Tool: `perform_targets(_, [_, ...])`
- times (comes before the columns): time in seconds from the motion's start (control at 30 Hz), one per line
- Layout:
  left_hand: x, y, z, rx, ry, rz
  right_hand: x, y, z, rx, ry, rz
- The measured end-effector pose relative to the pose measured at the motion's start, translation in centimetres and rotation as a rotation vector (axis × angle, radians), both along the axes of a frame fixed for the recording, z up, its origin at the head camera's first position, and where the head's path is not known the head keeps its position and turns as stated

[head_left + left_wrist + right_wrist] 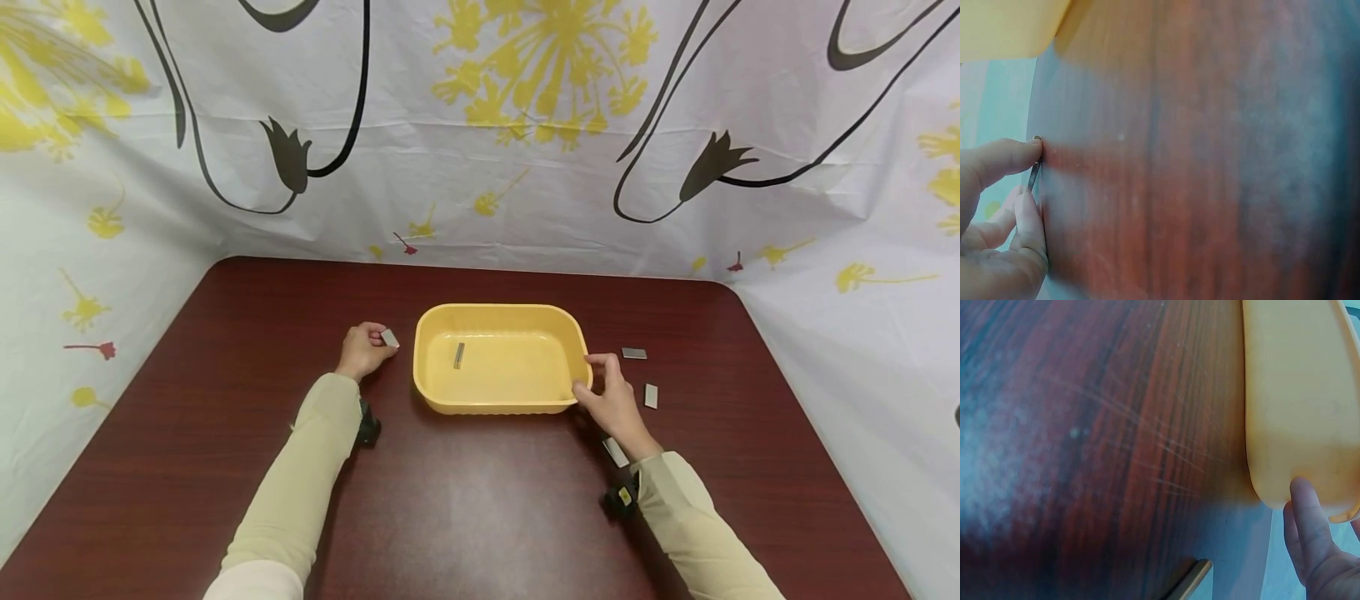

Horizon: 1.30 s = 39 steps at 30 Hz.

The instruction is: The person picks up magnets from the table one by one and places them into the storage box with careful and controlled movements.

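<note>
My left hand [363,350] pinches a small flat grey rectangular tile [389,338] between thumb and fingertips, to the left of a yellow plastic basin [502,406]. From the left wrist view, the tile [1034,177] appears as a thin edge between the thumb and a finger. At the basin's right end, my right hand [611,400] grips the corner, its thumb [1307,506] against the outer wall. Inside the basin, toward its left side, lies one narrow grey piece [459,356].
Right of the basin, a grey tile [633,353] and a second tile [651,396] lie on the dark red-brown table [480,508]. Another tile [616,452] rests beside the right wrist. A patterned white curtain [495,192] hangs behind the table and at both sides.
</note>
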<state>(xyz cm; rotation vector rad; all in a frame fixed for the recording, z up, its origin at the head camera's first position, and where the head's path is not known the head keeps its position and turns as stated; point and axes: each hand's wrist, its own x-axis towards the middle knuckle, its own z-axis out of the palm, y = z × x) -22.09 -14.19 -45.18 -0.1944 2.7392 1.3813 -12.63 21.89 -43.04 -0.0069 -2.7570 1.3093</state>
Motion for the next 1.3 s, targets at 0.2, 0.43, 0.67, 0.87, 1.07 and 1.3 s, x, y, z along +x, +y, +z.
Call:
perform_targets(0.2, [0.0, 0.1, -0.3, 0.049, 0.034, 0.026, 0.0, 0.0, 0.0, 0.004, 0.004, 0.000])
perform_targets(0.43, [0.2, 0.3, -0.2, 0.097, -0.022, 0.052, 0.0, 0.0, 0.0, 0.005, 0.005, 0.001])
perform_targets(0.67, [0.3, 0.0, -0.4, 0.134, -0.026, 0.086, 0.0, 0.0, -0.1, 0.005, -0.003, -0.001])
perform_targets(0.87, [0.2, -0.1, -0.5, 0.117, -0.005, 0.092, 0.0, 0.0, 0.0, 0.003, 0.000, 0.001])
perform_targets(1.07, [0.4, 0.1, -0.3, 0.084, 0.016, 0.096, 0.0, 0.0, -0.1, -0.004, -0.009, 0.003])
perform_targets(1.3, [-2.2, -0.7, -4.4, 0.193, 0.053, 0.165, -0.1, 0.2, -0.2, -0.016, -0.008, 0.014])
